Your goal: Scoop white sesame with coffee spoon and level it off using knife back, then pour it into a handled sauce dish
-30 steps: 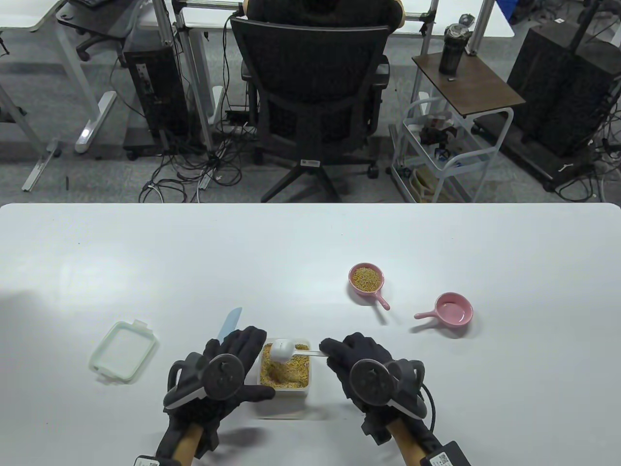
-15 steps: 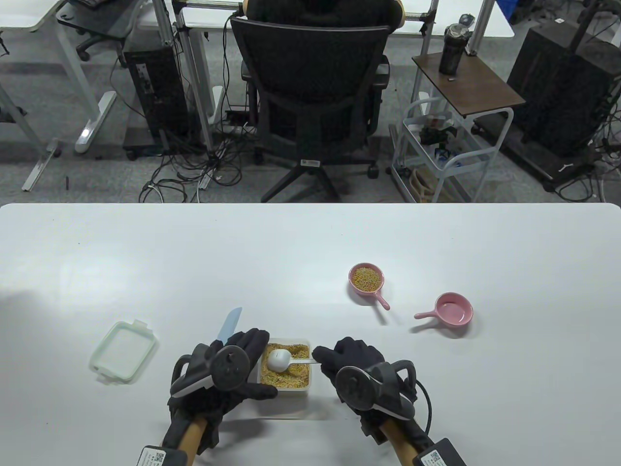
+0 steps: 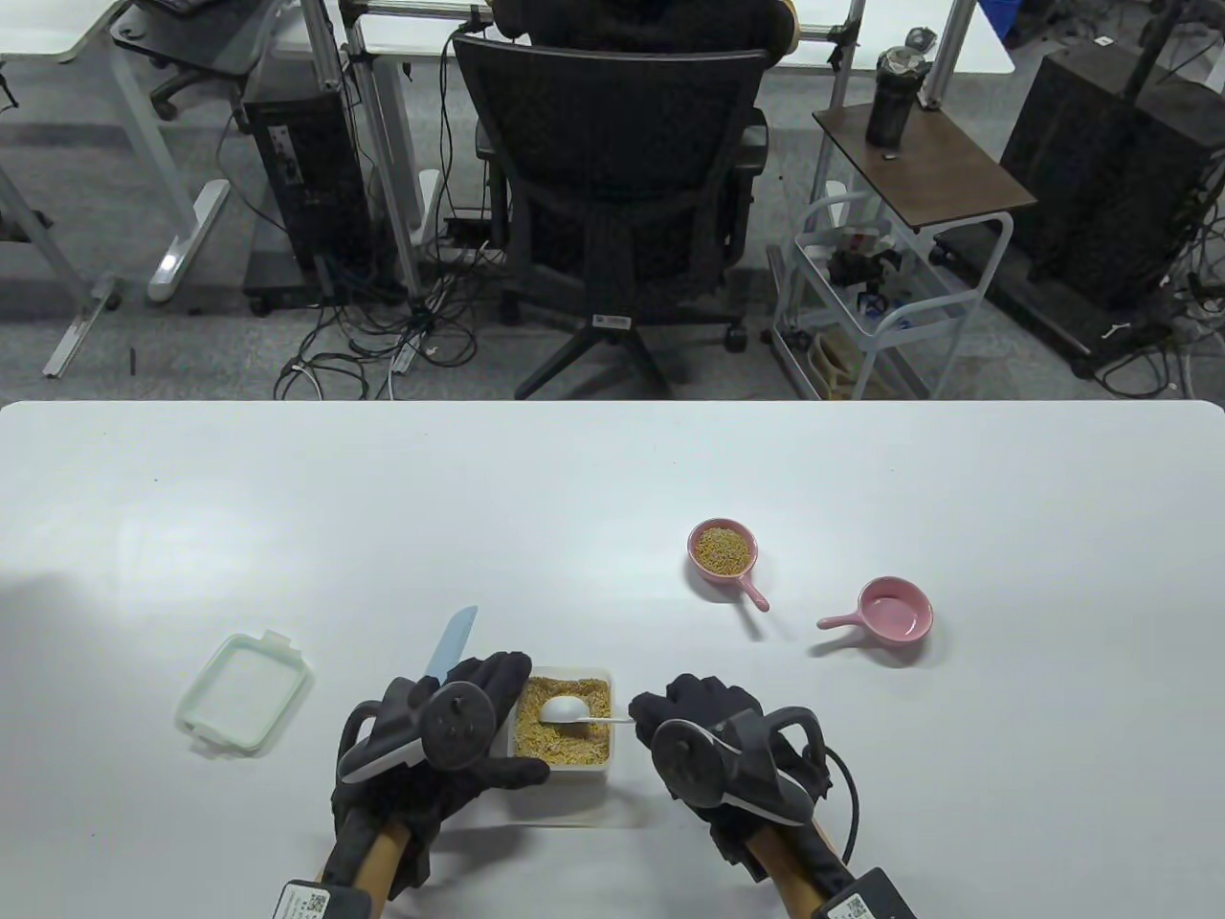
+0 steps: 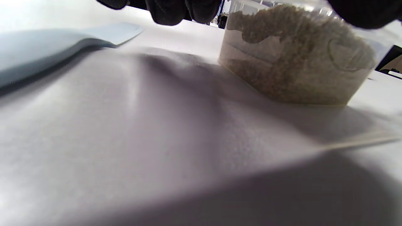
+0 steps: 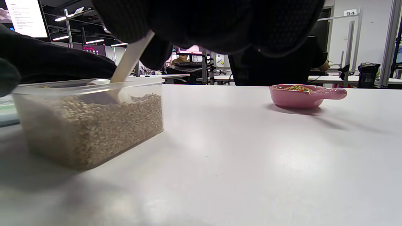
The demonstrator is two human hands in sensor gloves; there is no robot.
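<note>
A clear box of sesame [image 3: 563, 737] stands near the table's front edge. My left hand [image 3: 493, 699] grips its left side, fingers at the far corner and thumb along the near rim. My right hand [image 3: 660, 713] pinches the handle of the white coffee spoon [image 3: 567, 709], whose bowl is dug into the sesame. In the right wrist view the spoon [image 5: 125, 67] slants down into the box [image 5: 91, 125]. The blue knife [image 3: 452, 639] lies on the table, its handle hidden under my left hand. A pink handled dish [image 3: 723, 552] holds sesame; a second one [image 3: 897, 610] is empty.
The box's pale green lid [image 3: 244, 691] lies to the left of my left hand. An office chair [image 3: 612, 182] and a small cart [image 3: 890, 287] stand beyond the table's far edge.
The spoon has come down from above the box into the sesame. My right hand has shifted left and rolled over. My left hand kept its hold on the box.
</note>
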